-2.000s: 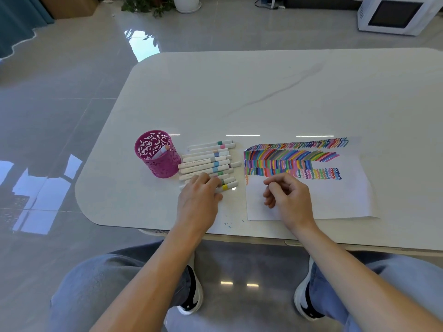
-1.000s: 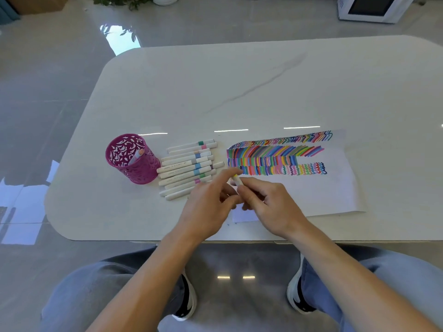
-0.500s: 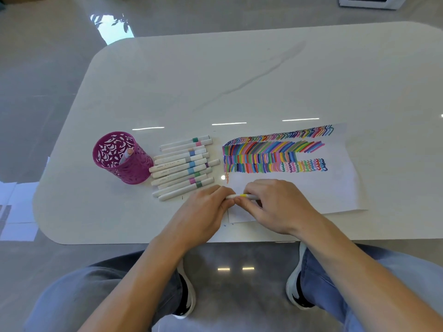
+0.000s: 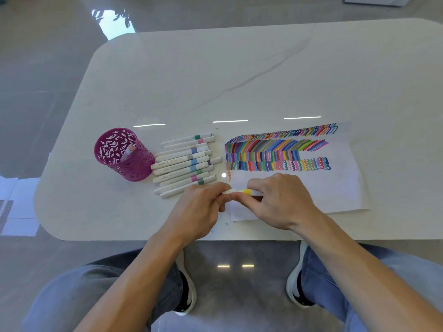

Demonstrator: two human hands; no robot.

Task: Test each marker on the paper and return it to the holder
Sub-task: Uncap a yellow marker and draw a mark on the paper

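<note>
**Yellow-banded marker pinched at both ends**

On the white table (image 4: 239, 75), left of the paper (image 4: 340, 190): a row of markers (image 4: 183, 164), white, side by side, with coloured bands toward their right ends. Further left, a pink cut-out holder (image 4: 134, 167), upright, with a lone marker (image 4: 127, 152) leaning inside. Across the paper's far half, dense rows of coloured strokes and squiggles. Between hands and holder: the near end of that row. Under the table's near edge, jeans (image 4: 72, 295) and shoes (image 4: 295, 281) on grey floor (image 4: 36, 68).

Over the paper's near left corner, lying level left to right: the marker (image 4: 241, 191), white with a yellow band. Pinched at its left end by the curled fingers of the left hand (image 4: 199, 212). Gripped further right between thumb and curled fingers of the right hand (image 4: 280, 202), with the right end hidden beneath. Cannot tell whether capped, or whether touching the paper.
</note>
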